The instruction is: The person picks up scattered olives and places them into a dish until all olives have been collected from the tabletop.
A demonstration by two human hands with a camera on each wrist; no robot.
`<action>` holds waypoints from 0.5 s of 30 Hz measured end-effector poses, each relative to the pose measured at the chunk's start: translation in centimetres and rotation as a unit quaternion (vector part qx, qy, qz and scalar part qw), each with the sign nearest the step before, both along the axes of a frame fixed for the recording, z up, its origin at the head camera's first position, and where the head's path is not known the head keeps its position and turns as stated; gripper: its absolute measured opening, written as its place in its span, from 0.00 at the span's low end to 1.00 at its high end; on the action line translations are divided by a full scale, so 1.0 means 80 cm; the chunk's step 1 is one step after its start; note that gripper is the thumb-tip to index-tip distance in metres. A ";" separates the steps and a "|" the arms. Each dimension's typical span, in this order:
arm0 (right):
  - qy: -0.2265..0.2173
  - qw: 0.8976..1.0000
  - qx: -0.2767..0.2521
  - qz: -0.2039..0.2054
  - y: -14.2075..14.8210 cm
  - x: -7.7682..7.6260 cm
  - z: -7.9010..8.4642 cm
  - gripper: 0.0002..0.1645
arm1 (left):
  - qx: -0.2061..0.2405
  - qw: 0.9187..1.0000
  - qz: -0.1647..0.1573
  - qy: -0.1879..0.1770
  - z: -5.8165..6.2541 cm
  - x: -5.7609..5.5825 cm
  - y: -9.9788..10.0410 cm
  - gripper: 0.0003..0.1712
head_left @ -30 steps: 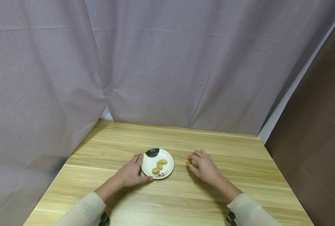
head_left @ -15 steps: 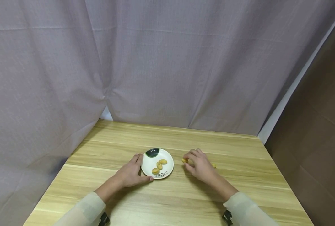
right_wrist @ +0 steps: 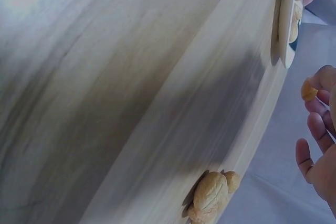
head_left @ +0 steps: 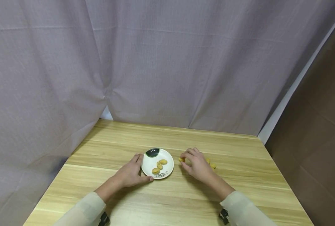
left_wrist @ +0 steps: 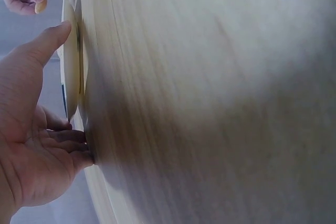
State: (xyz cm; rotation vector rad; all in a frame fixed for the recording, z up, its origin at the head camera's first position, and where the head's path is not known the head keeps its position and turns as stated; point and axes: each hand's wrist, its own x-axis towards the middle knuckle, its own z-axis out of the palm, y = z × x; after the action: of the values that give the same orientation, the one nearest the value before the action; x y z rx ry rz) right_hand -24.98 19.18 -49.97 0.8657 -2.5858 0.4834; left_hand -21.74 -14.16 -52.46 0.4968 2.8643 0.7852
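Observation:
My left hand (head_left: pixel 130 174) holds a small round white plate (head_left: pixel 148 164) by its left and near rim, thumb at the near edge. The plate has a dark green patch and a painted plant. Three small oval yellow-brown pieces (head_left: pixel 159 165), creased like nuts or little biscuits, lie on it. To the right of the plate, my right hand (head_left: pixel 197 164) pinches another such piece (right_wrist: pixel 308 89) between thumb and forefinger, above the table. More yellow-brown pieces (right_wrist: pixel 210 190) lie clustered on the table behind that hand, partly hidden by it in the head view.
The wooden table (head_left: pixel 167 201) carries the plate and the loose pieces. A grey curtain (head_left: pixel 167 78) hangs along its back and left edges. A brown cloth (head_left: pixel 311 157) stands at the right side.
My right hand has moved a little left toward the plate with the pinched piece, uncovering the pieces on the table behind it. The left hand and the plate have stayed put.

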 end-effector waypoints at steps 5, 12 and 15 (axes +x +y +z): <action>0.001 1.000 -0.002 0.003 -0.006 0.000 0.002 0.13 | -0.003 1.000 0.000 0.000 -0.001 0.000 0.000 0.74; 0.003 1.000 -0.005 0.004 -0.014 0.002 0.005 0.13 | 0.002 1.000 -0.003 0.010 -0.002 -0.001 0.000 0.73; 0.009 1.000 -0.007 0.009 -0.018 0.000 0.005 0.13 | 0.002 1.000 -0.004 0.011 -0.002 -0.001 0.000 0.73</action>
State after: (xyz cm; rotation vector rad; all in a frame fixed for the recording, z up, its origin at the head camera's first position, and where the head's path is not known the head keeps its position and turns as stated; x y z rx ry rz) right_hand -24.97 17.73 -49.54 0.8848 -2.5576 0.4956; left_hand -21.81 -14.19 -52.61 0.5201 2.8805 0.7889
